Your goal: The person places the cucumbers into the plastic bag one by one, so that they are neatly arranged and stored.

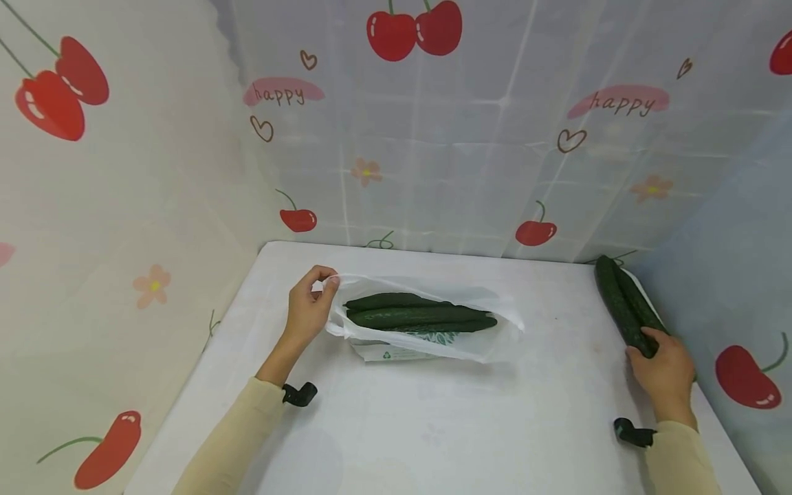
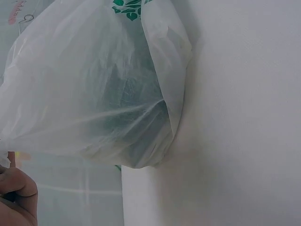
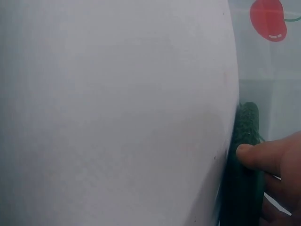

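Note:
Several dark green cucumbers [image 1: 421,317] lie lengthwise in a white plastic bag [image 1: 396,353] whose mouth gapes upward. At the bag's left end, my left hand [image 1: 306,309] pinches its rim between thumb and fingers. The left wrist view has the translucent bag [image 2: 70,89] hanging from that hand [image 2: 19,195], with green leaf print on it. Over at the table's right edge, my right hand [image 1: 667,375] grips the near end of a cucumber [image 1: 617,306]. Another cucumber [image 1: 640,306] lies alongside it, partly hidden by the hand; whether the fingers hold both, I cannot tell.
A white table [image 1: 458,426] carries everything. Its right edge runs close beside the loose cucumbers. Hanging sheets [image 1: 433,185] printed with cherries enclose the back and both sides. A black wrist mount [image 1: 300,394] sticks out at each sleeve.

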`<state>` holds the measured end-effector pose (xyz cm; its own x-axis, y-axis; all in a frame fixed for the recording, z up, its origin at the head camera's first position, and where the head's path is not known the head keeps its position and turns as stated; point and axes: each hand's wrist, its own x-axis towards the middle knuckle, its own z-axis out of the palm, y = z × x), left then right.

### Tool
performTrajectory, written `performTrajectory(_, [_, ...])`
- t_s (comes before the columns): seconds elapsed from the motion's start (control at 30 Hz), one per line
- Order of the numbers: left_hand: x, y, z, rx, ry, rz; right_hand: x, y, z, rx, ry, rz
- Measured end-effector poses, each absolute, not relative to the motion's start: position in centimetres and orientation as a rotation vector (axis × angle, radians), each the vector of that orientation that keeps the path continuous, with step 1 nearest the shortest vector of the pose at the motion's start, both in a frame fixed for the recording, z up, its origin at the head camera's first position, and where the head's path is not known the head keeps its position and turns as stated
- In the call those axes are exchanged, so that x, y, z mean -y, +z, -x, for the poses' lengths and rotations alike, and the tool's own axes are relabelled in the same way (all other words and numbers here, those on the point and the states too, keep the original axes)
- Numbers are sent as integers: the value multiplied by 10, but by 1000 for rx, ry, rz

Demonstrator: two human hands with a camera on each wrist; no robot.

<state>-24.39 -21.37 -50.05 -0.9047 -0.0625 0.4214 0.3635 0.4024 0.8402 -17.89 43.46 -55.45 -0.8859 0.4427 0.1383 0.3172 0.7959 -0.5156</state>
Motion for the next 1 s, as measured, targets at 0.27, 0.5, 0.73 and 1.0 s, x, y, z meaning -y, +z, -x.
performTrajectory(0.27, [215,-501,244,2266,-1519,253,-438,-554,177,2761,739,538])
performTrajectory(0.5, [216,-501,244,2267,-1529,249,-434,-558,175,2720,787,574])
performTrajectory(0.73, [216,-502,244,2260,-1543,253,-434,-557,177,2707,830,670])
performTrajectory(1.0, [215,-501,244,2239,-1554,247,-434,-552,176,2680,888,707])
